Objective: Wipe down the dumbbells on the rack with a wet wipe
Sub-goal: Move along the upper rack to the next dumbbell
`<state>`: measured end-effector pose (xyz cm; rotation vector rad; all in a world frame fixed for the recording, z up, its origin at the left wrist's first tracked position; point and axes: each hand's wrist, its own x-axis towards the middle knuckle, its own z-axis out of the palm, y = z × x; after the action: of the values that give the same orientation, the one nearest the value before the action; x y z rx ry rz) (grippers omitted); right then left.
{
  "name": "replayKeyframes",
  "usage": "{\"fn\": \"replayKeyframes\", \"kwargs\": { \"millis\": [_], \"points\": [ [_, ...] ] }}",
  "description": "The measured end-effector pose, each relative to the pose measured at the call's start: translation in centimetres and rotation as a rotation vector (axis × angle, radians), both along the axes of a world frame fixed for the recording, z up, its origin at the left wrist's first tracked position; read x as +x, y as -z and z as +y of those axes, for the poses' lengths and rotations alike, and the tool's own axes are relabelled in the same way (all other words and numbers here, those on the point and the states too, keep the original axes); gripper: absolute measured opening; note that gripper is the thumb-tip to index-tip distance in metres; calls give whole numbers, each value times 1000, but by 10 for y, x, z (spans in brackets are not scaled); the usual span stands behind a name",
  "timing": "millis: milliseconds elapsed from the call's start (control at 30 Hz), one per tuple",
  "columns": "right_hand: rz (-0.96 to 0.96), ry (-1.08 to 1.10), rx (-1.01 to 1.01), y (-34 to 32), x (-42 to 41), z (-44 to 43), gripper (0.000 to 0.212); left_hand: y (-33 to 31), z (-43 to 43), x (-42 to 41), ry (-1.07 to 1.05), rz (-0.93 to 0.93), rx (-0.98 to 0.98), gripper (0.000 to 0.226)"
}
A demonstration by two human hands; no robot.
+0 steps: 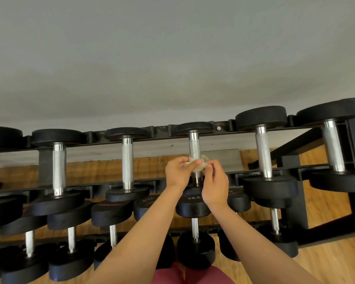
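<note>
A black rack (162, 131) holds several black dumbbells with knurled silver handles on its top tier. A crumpled white wet wipe (199, 163) is wrapped around the lower part of the handle of the middle dumbbell (194, 146). My left hand (177, 173) pinches the wipe from the left side of the handle. My right hand (215, 185) pinches the wipe's right edge with thumb and fingertips. The near end of that handle is partly hidden behind my hands.
A lower tier carries more black dumbbells, one marked 22.5 (193, 203). Larger dumbbells (263, 150) sit to the right, smaller ones (127, 158) to the left. A grey wall (172, 58) stands behind the rack. A wooden floor (326, 261) lies below.
</note>
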<state>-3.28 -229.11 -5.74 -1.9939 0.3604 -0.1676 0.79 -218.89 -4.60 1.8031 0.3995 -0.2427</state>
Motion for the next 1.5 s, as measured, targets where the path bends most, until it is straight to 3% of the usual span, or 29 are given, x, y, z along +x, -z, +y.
{"fn": "replayKeyframes", "kwargs": {
  "millis": [133, 300, 500, 667, 933, 1067, 1267, 1433, 1500],
  "points": [
    [-6, 0, -6, -1, 1, 0, 21, 4, 5, -5, -77, -65, 18, 14],
    [-9, 6, -21, 2, 1, 0, 22, -1, -3, 8, -48, -1, -24, 24],
    [-23, 0, -46, 1, 0, 2, 25, -1, -3, -1, -136, -87, 47, 7],
    [-21, 10, -66, 0, -1, 2, 27, -10, -9, 16, -152, -43, 7, 13],
    [-16, 0, -76, -2, -2, 2, 25, -10, -7, 16, -127, -123, 112, 8],
    [-31, -6, -69, -2, -1, 2, 25, -12, -13, 22, -125, -80, 74, 18],
    [-17, -6, -79, -1, -1, 1, 24, -7, -6, 10, -176, -196, 122, 13],
    [-22, -15, -61, -2, -1, 1, 26, -13, -4, 0, -147, -99, -133, 18],
    [-24, -16, -65, -2, -1, 1, 26, -10, 0, -4, -59, -90, -130, 19]
  ]
}}
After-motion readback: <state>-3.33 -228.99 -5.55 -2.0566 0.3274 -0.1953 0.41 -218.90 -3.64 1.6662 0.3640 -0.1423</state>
